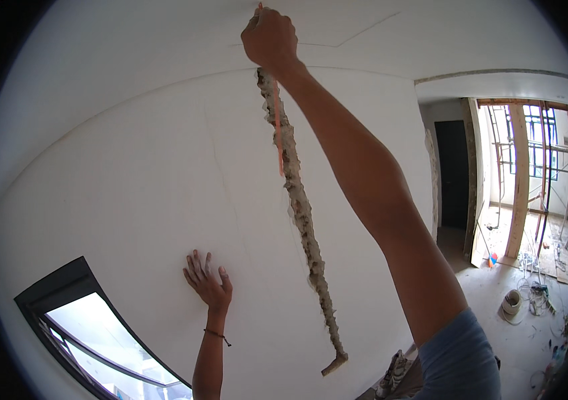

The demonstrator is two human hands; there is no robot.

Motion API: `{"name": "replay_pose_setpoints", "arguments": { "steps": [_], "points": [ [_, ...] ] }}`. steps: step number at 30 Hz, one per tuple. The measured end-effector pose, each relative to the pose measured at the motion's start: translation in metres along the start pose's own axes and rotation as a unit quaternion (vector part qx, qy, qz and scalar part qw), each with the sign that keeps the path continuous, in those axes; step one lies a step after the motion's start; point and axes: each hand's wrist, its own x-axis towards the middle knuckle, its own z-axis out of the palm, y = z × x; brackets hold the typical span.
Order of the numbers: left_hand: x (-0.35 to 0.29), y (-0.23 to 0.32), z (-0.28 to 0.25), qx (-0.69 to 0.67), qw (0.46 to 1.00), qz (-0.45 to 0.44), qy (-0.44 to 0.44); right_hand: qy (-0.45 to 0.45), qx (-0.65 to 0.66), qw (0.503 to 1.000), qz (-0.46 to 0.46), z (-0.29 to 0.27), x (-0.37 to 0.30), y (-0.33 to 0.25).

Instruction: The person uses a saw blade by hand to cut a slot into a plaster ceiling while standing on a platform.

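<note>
A rough, chiselled groove [302, 212] runs down the white wall [150, 173] from the ceiling line, ending in a short bend to the left at its foot. My right hand [270, 41] is raised high to the ceiling, its fingers closed on a thin orange conduit [277, 127]. A bit of orange pokes out above the fist. Below the hand, the conduit hangs along the upper groove, and its lower end is loose. Lower left, my left hand [209, 283] rests against the wall with fingers spread, holding nothing. A thin dark bracelet circles that wrist.
A dark-framed window [84, 293] is at lower left. On the right, a dark door [452, 180] stands near an opening with a wooden post [516, 180] and metal scaffolding. A pale bucket [511, 303] and tangled cables [537, 293] lie on the floor. Thin lines mark the ceiling.
</note>
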Motion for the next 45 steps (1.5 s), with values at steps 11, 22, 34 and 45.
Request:
{"name": "replay_pose_setpoints", "arguments": {
  "steps": [11,22,34,45],
  "points": [
    [0.000,0.002,0.000,-0.028,1.000,0.000,0.000,0.082,-0.090,0.988,-0.094,0.004,0.003,0.013],
    [-0.001,-0.002,0.001,-0.030,0.999,0.007,0.014,-0.025,-0.050,0.998,-0.001,-0.011,0.012,-0.001],
    [0.001,-0.001,-0.001,-0.046,0.999,0.005,0.012,-0.195,-0.339,0.899,-0.197,-0.014,0.049,0.011],
    [-0.004,-0.006,-0.003,-0.061,0.998,-0.009,0.005,-0.104,-0.378,0.879,-0.272,0.002,0.044,0.021]
  ]
}}
